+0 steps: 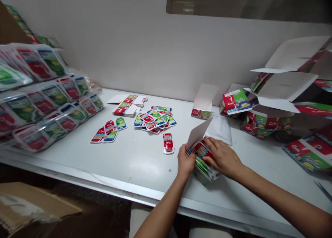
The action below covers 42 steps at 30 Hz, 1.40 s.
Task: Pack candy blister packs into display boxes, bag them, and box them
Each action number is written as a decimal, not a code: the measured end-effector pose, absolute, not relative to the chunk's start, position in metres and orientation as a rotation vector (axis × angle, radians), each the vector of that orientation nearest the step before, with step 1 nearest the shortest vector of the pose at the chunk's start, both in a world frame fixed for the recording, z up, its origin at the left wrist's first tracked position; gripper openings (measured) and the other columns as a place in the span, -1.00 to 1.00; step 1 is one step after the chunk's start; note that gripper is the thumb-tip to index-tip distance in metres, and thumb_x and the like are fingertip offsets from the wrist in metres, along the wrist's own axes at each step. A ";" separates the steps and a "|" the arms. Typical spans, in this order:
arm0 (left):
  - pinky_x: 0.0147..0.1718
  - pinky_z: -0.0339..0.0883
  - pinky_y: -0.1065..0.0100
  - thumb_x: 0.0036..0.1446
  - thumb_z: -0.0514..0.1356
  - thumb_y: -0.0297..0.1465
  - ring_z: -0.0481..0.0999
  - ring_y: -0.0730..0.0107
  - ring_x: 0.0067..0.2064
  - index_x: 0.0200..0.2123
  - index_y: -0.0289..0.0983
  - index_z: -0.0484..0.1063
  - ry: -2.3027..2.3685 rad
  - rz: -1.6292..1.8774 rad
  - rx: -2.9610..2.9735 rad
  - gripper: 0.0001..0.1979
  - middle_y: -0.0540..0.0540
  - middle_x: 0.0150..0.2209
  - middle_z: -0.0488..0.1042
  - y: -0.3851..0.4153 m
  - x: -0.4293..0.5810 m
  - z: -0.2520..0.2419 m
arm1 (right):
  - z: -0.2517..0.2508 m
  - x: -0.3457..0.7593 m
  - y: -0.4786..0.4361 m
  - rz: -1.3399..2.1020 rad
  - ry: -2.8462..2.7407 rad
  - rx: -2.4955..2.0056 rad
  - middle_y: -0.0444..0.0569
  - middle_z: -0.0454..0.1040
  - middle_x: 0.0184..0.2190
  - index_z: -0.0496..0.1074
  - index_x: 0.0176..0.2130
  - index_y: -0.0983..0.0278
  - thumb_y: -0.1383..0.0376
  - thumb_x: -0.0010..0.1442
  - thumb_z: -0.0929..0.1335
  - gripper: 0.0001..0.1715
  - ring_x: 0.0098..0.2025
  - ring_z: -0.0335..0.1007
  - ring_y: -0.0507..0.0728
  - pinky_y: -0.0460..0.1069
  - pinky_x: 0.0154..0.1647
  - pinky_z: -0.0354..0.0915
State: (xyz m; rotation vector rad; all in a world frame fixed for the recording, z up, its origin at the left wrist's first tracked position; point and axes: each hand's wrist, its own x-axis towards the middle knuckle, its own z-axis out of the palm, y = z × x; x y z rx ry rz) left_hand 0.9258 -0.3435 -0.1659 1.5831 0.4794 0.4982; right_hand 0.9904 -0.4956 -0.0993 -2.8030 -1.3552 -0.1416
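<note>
Near the table's front edge stands a small printed display box (203, 177) with its white lid flap (197, 132) raised. My left hand (186, 162) grips the box's left side, thumb over the rim. Green packets (202, 164) stand upright in a row inside. My right hand (224, 156) is at the box's right, its thumb and fingers closed around a red Cola packet (203, 150) at the box opening. Part of that packet is hidden by the fingers. A single red Cola packet (168, 143) lies to the left of the box.
A loose pile of packets (155, 119) and a smaller group (109, 130) lie mid-table. Flat folded boxes (128, 106) sit behind. Bagged packet strips (49, 103) are stacked left. Several boxes (268, 122) stand right, near dark scissors or tweezers (323, 189). A carton (33, 207) is below left.
</note>
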 end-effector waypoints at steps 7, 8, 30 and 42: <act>0.02 0.31 0.23 0.09 0.11 -0.43 0.47 0.20 -0.03 -0.09 -0.25 0.48 0.410 0.501 1.576 -0.70 -0.11 -0.12 0.53 -0.344 0.914 -0.162 | -0.137 1.010 -0.504 0.320 -1.535 -2.630 0.27 -0.01 0.33 -0.05 0.33 0.50 0.04 0.28 0.13 -0.17 0.36 -0.14 0.35 0.27 0.32 -0.02; -0.01 0.34 0.24 0.13 0.10 -0.40 0.49 0.21 -0.06 -0.08 -0.25 0.47 0.401 0.488 1.569 -0.70 -0.10 -0.14 0.55 -0.345 0.912 -0.161 | -0.134 1.011 -0.504 0.322 -1.540 -2.609 0.30 -0.01 0.33 -0.05 0.33 0.53 0.03 0.27 0.14 -0.15 0.36 -0.13 0.35 0.26 0.32 -0.02; 0.16 0.18 0.19 0.30 -0.04 -0.18 0.32 0.14 0.17 0.14 -0.26 0.28 0.597 0.451 1.608 -0.56 -0.22 0.14 0.36 -0.375 0.847 -0.156 | -0.111 0.984 -0.507 0.299 -1.499 -2.441 0.27 -0.35 0.39 -0.20 0.37 0.41 -0.30 0.00 0.29 0.30 0.40 -0.46 0.36 0.28 0.36 -0.28; 0.18 0.10 0.05 0.21 0.06 -0.08 0.23 0.02 0.21 0.16 -0.25 0.21 0.504 0.587 1.667 -0.46 -0.29 0.19 0.23 -0.385 0.798 -0.163 | -0.093 0.990 -0.489 0.675 -1.807 -2.128 0.22 -0.30 0.38 -0.16 0.37 0.34 0.12 -0.09 0.46 0.24 0.40 -0.41 0.36 0.32 0.34 -0.38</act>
